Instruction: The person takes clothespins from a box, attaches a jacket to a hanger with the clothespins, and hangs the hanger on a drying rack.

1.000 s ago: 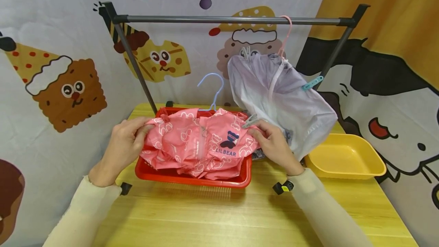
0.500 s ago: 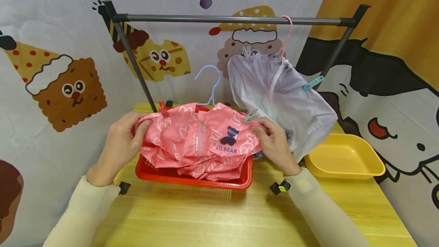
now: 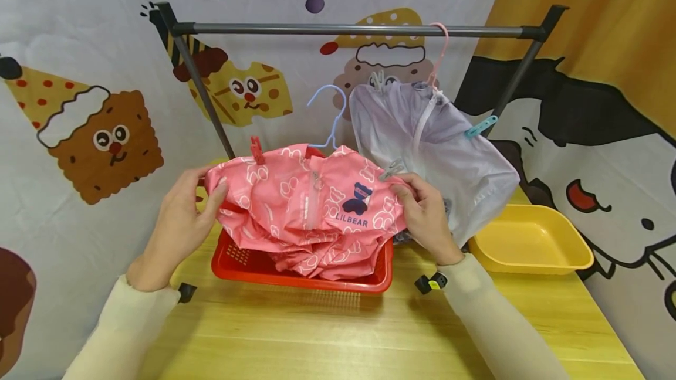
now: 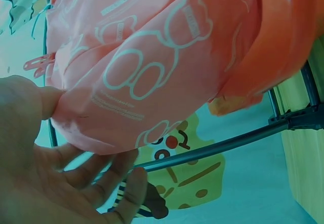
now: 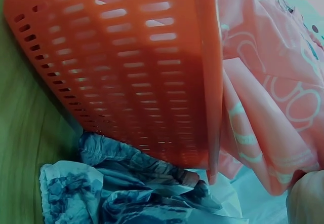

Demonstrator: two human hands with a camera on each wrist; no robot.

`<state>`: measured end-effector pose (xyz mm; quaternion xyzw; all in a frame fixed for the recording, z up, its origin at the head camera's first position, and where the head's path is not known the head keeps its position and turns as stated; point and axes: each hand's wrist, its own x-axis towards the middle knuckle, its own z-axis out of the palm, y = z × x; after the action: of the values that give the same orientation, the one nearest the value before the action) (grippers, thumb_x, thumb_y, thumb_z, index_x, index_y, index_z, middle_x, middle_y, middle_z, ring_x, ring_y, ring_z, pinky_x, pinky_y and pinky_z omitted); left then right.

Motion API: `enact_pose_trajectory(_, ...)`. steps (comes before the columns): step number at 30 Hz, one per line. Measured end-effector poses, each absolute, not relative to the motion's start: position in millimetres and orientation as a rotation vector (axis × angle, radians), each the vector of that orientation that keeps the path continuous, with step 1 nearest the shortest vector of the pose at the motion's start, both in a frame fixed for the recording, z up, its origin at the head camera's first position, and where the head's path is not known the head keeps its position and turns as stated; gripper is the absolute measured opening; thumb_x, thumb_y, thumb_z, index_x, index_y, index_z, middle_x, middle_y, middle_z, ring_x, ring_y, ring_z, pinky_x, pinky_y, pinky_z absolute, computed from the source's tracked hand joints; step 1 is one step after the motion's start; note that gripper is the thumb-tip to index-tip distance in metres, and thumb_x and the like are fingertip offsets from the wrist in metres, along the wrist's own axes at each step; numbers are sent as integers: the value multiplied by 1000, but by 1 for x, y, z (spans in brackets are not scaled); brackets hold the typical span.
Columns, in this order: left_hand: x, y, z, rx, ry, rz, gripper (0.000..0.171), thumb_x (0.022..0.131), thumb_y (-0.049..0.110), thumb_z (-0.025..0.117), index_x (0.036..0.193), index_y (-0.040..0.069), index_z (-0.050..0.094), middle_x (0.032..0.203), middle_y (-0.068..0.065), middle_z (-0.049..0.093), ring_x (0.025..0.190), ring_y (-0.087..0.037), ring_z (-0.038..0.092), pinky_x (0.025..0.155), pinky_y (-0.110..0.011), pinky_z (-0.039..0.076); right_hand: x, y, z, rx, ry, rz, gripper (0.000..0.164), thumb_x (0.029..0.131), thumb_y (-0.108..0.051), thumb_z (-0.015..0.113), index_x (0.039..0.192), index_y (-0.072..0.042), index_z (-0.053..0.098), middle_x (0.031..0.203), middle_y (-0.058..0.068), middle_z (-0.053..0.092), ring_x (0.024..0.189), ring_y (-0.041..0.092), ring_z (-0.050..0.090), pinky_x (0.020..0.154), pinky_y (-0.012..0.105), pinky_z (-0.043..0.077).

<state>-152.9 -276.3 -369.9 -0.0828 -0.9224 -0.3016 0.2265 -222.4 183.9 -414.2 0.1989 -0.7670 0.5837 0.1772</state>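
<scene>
A pink jacket [image 3: 285, 192] with white bear prints and a front zip is on a blue hanger [image 3: 345, 101], whose hook sticks up from the collar. My left hand [image 3: 176, 219] pinches its left shoulder between thumb and fingers. At the opposite shoulder my right hand [image 3: 429, 216] grips the cloth, beside a grey clothespin [image 3: 392, 169]. A red clothespin [image 3: 256, 150] clips the left shoulder. Below, the jacket's lower part lies bunched in a red basket [image 3: 301, 283]. Only a bit of the right hand [image 5: 306, 198] shows in the right wrist view.
A dark metal rack [image 3: 317, 29] stands behind the basket. From its bar a grey-white garment [image 3: 449, 175] hangs on a pink hanger [image 3: 443, 54], with a teal clothespin [image 3: 481, 127] on it. A yellow tray [image 3: 528, 242] sits on the wooden table [image 3: 317, 339] at right.
Both hands have raised the jacket's shoulders a little. The hanger hook and red clothespin stand higher, and more of the basket's left inside shows.
</scene>
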Motion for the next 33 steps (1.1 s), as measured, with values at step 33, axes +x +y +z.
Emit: enact_pose_trajectory(33,-154,-280,-394,-181,-3104,-724,61,110,20,81,153,-14,54,111,-30,81,79,-28,76,68,-43,68,-223,178,-403,440,-2067,1695,22,119,-18,68,128,-4,84,95,-6,78,74,6,70,66,19,57)
